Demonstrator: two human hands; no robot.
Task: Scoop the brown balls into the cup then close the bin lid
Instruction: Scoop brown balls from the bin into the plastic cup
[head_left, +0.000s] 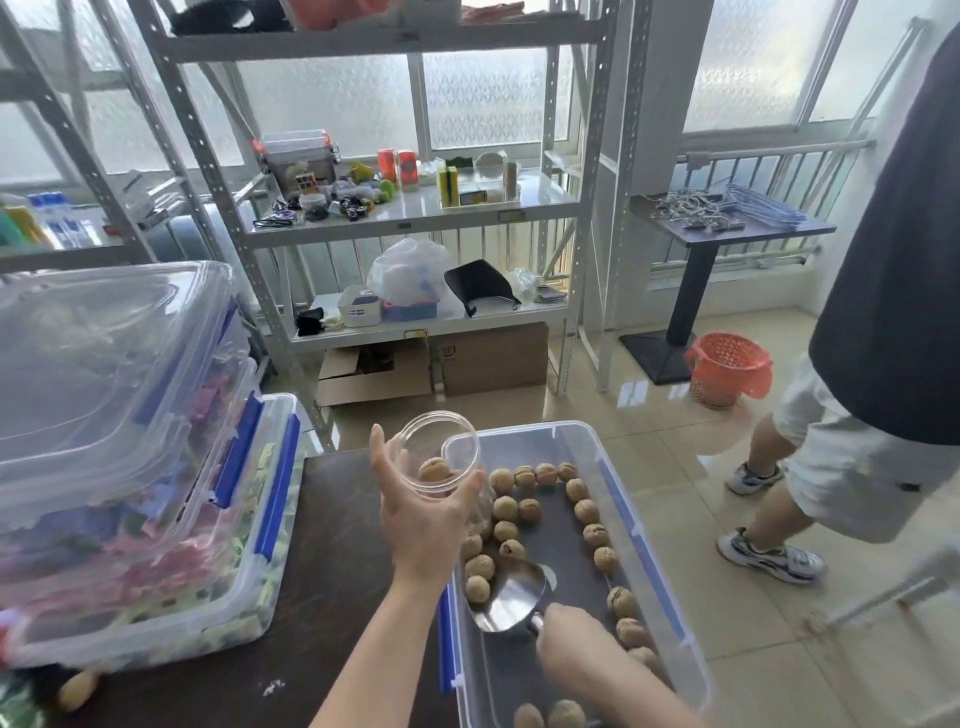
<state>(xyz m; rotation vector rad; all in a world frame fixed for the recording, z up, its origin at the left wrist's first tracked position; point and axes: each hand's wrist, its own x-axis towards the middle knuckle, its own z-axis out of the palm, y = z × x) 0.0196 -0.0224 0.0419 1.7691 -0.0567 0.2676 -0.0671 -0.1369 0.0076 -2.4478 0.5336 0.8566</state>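
A clear plastic bin (576, 434) sits on the dark table with several brown balls (587, 512) scattered over its floor. My left hand (423, 512) holds a clear cup (439, 449) tilted above the bin's far left corner; one brown ball lies inside the cup. My right hand (576, 649) grips the handle of a metal scoop (511, 597) low inside the bin. The scoop's bowl looks empty, with balls lying just left of it and beyond it. The bin has no lid on it.
Stacked clear bins (130, 467) with blue clips, full of coloured pieces, stand on the table at left. One loose brown ball (78, 688) lies at the table's near left. A person (857, 415) stands to the right on the tiled floor. Metal shelving (405, 223) stands behind.
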